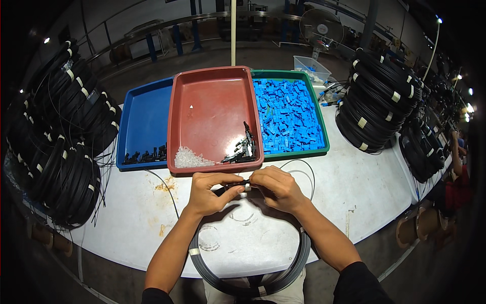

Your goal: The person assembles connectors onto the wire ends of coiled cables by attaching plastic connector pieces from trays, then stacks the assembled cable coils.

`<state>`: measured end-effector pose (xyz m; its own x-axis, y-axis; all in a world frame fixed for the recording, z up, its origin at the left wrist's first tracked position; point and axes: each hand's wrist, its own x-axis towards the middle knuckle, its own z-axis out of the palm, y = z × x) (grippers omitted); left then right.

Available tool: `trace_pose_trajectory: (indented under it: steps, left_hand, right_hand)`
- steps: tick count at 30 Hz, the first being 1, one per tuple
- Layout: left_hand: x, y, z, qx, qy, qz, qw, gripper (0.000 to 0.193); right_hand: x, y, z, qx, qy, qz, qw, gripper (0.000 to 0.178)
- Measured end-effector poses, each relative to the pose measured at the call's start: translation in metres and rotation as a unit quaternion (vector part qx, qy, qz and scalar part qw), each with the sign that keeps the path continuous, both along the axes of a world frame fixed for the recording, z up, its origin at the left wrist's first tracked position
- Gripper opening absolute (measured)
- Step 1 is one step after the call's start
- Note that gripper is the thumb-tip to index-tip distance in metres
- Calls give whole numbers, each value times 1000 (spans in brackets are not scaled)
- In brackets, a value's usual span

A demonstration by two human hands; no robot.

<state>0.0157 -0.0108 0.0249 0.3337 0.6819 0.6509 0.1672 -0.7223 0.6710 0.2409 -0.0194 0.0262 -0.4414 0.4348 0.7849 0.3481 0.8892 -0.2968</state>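
Note:
My left hand [211, 192] and my right hand [277, 188] meet over the table, just in front of the red tray [215, 109]. Both are closed, pinching a small black connector [244, 182] between thumbs and fingers. A white bit shows just below it; the fingers hide most of the piece. Below my wrists a coil of black cable [223, 285] hangs partly over the table's near edge, bound with pale tape. In the red tray are small clear-white pieces [191, 158] and black connector parts [245, 148].
A blue tray [144, 111] with black parts stands left; a green tray [297, 154] full of blue pieces [287, 114] stands right. Stacked cable coils rise at left [55, 172] and right [377, 101] on the white table [364, 182]. Behind are a clear bin [311, 66] and a fan [321, 29].

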Motion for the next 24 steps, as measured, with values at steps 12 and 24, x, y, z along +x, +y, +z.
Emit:
trace_pose_trajectory:
  steps: [12, 24]
  left_hand:
    - [0, 2, 0, 189, 105, -15, 976, 17]
    - [6, -3, 0, 27, 42, -28, 998, 14]
  right_hand:
    - [-5, -5, -3, -154, 19, -18, 988, 16]
    - [-3, -5, -3, -45, -20, -22, 999, 19]
